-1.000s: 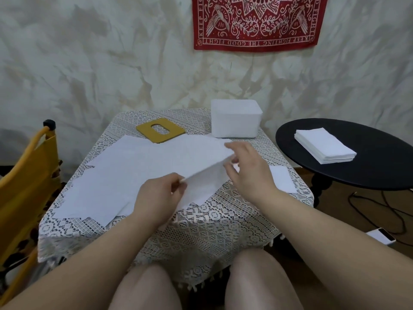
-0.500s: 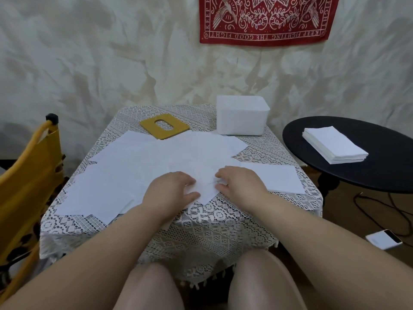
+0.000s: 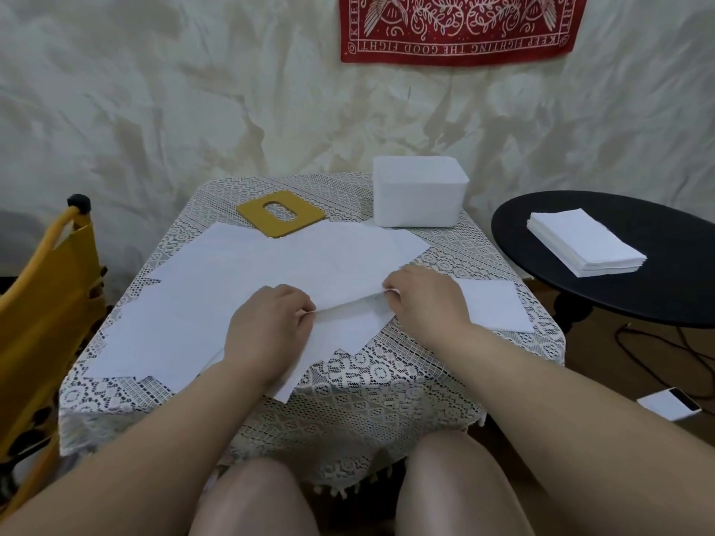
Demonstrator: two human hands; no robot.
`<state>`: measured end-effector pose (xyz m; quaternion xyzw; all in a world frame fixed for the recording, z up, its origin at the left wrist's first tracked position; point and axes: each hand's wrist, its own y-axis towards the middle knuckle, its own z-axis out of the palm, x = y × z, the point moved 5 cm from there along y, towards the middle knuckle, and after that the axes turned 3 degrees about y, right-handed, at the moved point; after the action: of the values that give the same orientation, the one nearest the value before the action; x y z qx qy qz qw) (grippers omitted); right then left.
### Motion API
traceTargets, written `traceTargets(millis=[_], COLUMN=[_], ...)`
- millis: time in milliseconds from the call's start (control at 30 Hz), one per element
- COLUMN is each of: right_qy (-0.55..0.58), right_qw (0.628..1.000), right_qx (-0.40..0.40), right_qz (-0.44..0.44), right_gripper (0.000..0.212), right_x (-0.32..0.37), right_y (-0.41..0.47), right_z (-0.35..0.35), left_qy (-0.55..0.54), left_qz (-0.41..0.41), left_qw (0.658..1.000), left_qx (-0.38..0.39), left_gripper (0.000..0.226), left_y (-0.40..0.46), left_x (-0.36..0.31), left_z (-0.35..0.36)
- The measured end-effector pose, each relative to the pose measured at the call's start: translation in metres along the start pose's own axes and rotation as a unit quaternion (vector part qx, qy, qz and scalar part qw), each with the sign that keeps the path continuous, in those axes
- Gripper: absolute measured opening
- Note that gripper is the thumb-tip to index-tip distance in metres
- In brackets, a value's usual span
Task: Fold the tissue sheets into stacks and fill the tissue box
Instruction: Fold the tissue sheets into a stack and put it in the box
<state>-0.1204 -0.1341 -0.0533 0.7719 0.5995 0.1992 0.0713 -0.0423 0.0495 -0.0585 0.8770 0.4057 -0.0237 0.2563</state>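
Several white tissue sheets (image 3: pixel 247 280) lie spread and overlapping across the lace-covered table (image 3: pixel 387 384). My left hand (image 3: pixel 267 326) and my right hand (image 3: pixel 423 295) each pinch the near edge of the top sheet, lifted slightly off the pile between them. One folded tissue (image 3: pixel 493 305) lies flat just right of my right hand. The white tissue box (image 3: pixel 419 197) stands open at the table's back right. Its yellow lid (image 3: pixel 280 213), with an oval slot, lies at the back centre. A stack of folded tissues (image 3: pixel 584 243) rests on the black round table (image 3: pixel 669 299).
A yellow folding chair (image 3: pixel 38 303) stands close against the table's left side. On the floor to the right lie a phone (image 3: pixel 669 408) and dark cables (image 3: pixel 657 353). A red bandana (image 3: pixel 456 29) hangs on the wall behind.
A second ago both hands held a sheet raised; they brought it down flat onto the pile. Now both hands pinch the sheet's near edge and lift it slightly.
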Motion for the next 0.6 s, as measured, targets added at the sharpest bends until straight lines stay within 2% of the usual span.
traceTargets(millis=[167,267,333,433,600], right_qy=[0.115,0.112,0.084,0.050,0.033], right_qw=[0.991,0.977,0.970,0.972,0.986], right_qx=[-0.069,-0.179,-0.223,-0.228,-0.161], right_qz=[0.010,-0.039,-0.046,-0.022,0.021], right_gripper=[0.022,0.015,0.015,0.017,0.015], right_x=[-0.007,-0.027,-0.047,-0.083,-0.121], right_y=[0.007,-0.001,-0.011,-0.035,-0.076], right_z=[-0.024,-0.056,-0.074,-0.086,-0.063], left_qy=[-0.041,-0.118,-0.152,-0.173,-0.118], left_qz=[-0.042,-0.055,-0.031,0.034,0.106], left_qw=[0.998,0.991,0.987,0.984,0.986], left_qx=[0.004,-0.021,-0.037,-0.027,0.057], left_gripper=[0.015,0.015,0.015,0.017,0.021], left_y=[0.011,0.028,0.039,0.044,0.026], left_x=[-0.007,-0.029,-0.054,-0.097,-0.126], left_z=[-0.006,-0.010,-0.007,0.008,0.044])
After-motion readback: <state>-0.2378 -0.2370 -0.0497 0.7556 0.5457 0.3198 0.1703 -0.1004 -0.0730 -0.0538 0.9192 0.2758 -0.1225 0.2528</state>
